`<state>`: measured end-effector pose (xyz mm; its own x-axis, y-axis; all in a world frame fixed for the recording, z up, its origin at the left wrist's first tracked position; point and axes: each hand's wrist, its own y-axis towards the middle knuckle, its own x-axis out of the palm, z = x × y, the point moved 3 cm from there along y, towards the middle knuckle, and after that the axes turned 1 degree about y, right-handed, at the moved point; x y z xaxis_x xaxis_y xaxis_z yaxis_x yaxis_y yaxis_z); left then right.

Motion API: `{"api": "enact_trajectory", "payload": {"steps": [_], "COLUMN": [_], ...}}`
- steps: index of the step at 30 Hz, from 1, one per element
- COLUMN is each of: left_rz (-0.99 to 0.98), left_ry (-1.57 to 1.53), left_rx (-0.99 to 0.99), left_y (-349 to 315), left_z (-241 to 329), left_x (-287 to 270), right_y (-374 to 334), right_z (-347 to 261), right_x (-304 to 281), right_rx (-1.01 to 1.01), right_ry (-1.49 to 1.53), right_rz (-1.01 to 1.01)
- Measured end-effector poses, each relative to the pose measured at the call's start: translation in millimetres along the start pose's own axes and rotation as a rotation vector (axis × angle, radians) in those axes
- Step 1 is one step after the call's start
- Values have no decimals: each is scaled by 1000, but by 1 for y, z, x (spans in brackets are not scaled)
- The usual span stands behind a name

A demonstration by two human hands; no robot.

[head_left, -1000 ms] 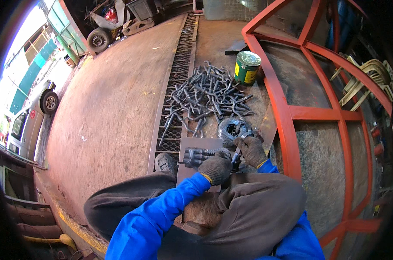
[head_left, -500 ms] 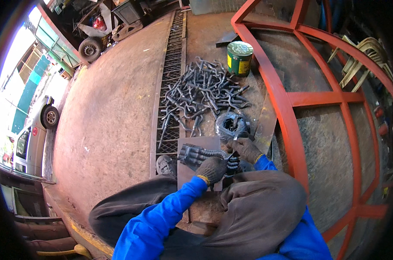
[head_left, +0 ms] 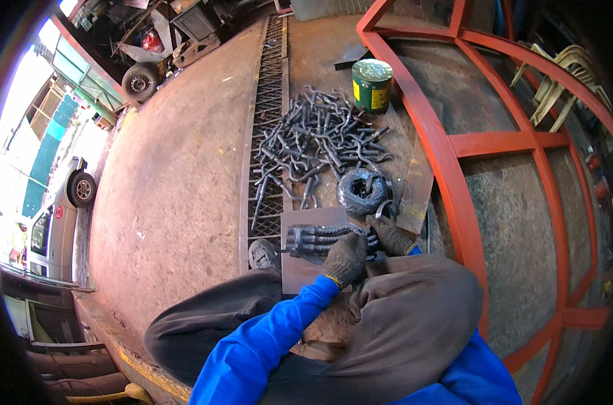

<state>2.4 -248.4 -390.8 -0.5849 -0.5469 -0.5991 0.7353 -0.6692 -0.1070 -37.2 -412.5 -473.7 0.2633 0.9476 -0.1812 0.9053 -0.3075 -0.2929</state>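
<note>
My left hand point(head_left: 345, 258), in a dark glove, grips a bundle of bent grey metal rods point(head_left: 314, 239) lying on a flat steel plate point(head_left: 300, 270). My right hand point(head_left: 391, 235), also gloved, touches the right end of the same bundle; whether it holds a wire there is hidden. Just beyond the hands sits a coil of thin dark wire point(head_left: 362, 190). Farther off lies a loose pile of hooked metal rods point(head_left: 316, 138). My knees in brown trousers point(head_left: 414, 324) fill the lower middle.
A green and yellow tin can point(head_left: 372, 85) stands behind the pile. A red steel frame point(head_left: 455, 196) runs along the right. A metal floor grating point(head_left: 266, 135) stretches away on the left. A shoe point(head_left: 262, 254) rests by the plate. Vehicles and a wheel point(head_left: 139, 82) stand far left.
The view has tilted slightly, so everything sits a little lower and nearer. Both hands stay on the rod bundle, which has barely shifted on the plate.
</note>
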Motion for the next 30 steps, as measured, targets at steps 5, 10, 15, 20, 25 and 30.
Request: {"api": "enact_trajectory", "payload": {"steps": [5,10,15,20,25,30], "left_rz": [59,-68,54,91,53,60], "left_ry": [-195,-213,174,302,322,249], "left_rx": [-23,-200,-85,-56,-42,28], "left_y": [3,4,-12,-20,-9,4], "left_z": [-13,0,9,19,9,-7], "left_x": [8,1,-13,-17,-9,-6], "right_y": [-7,-4,-9,-20,4,5], "right_z": [-24,-32,-31,-34,-20,-56], "right_x": [-2,-10,2,-2,-13,-7], "right_rx": [368,284,224,124,-277,-166], "right_ry": [571,562,727,615,115,27], "right_rz": [-120,-208,-146,-58,57,-95]}}
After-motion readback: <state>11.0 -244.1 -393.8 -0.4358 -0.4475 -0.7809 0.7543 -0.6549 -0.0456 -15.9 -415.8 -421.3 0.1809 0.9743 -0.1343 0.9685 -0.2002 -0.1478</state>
